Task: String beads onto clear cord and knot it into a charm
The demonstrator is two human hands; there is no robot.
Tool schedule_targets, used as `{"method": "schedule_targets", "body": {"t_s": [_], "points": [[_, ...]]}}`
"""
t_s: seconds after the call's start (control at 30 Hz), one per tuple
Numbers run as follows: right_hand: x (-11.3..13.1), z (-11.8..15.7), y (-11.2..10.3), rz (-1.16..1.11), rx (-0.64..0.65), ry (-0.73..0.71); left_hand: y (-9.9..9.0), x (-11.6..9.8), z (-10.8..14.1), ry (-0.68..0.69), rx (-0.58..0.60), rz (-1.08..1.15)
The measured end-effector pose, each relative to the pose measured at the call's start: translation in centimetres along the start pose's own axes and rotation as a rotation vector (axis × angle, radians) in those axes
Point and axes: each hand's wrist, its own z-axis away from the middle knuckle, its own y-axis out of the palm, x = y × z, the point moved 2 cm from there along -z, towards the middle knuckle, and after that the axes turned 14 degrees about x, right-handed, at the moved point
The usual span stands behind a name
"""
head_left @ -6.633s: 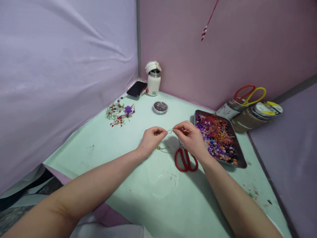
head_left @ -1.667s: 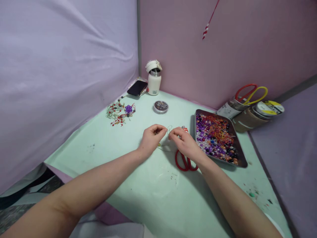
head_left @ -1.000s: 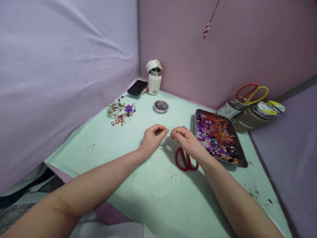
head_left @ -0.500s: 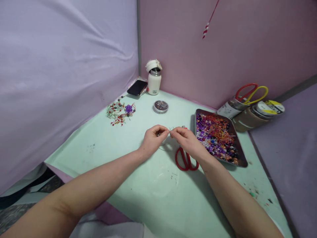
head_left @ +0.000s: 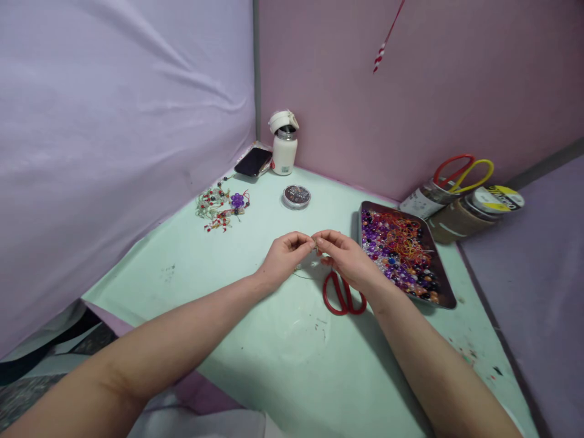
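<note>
My left hand (head_left: 288,252) and my right hand (head_left: 343,252) meet fingertip to fingertip above the table, each in a pinch. Between them they hold a thin dark cord, of which a loose curve (head_left: 305,277) hangs below the fingers. The spot where the fingertips touch is too small to make out in detail. Red-handled scissors (head_left: 336,298) lie just under my right hand, their blades hidden by it. To the right of that hand sits a metal tray (head_left: 444,289) full of purple, clear, orange and black beads with tangled orange cord.
A round clear-lidded case (head_left: 296,196) lies beyond my hands. Beaded strings (head_left: 219,207) with a purple bead flower lie at the left. Behind are a phone (head_left: 253,162) and an uncapped white flask (head_left: 285,152). Jars (head_left: 469,216), one holding red-and-yellow-handled tools (head_left: 465,173), stand behind the tray.
My fingertips have come together, and my right hand's fingers have curled in around the cord. The cord ends that stuck up between the hands no longer show. Everything else stays put.
</note>
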Motion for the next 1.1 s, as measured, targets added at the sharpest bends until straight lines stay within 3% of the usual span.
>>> {"method": "schedule_targets", "body": {"t_s": [0.17, 0.47, 0.67, 0.93, 1.1], "points": [[0.5, 0.1, -0.1, -0.162, -0.028, -0.027, 0.0, 0.1, 0.0, -0.004, 0.008, -0.03], [0.6, 0.0, -0.6, -0.189, -0.064, -0.035, 0.0, 0.3, -0.1, -0.061, 0.024, -0.012], [0.8, 0.2, -1.1, -0.239, -0.073, -0.031, 0.0, 1.2, -0.2, -0.092, 0.069, 0.14], [0.6, 0.1, -1.5, -0.231, -0.098, -0.03, 0.4, 0.7, -0.2, -0.165, 0.124, 0.33], [0.2, 0.0, -1.5, -0.205, -0.018, 0.003, 0.3, 0.9, -0.2, -0.173, 0.16, 0.396]]}}
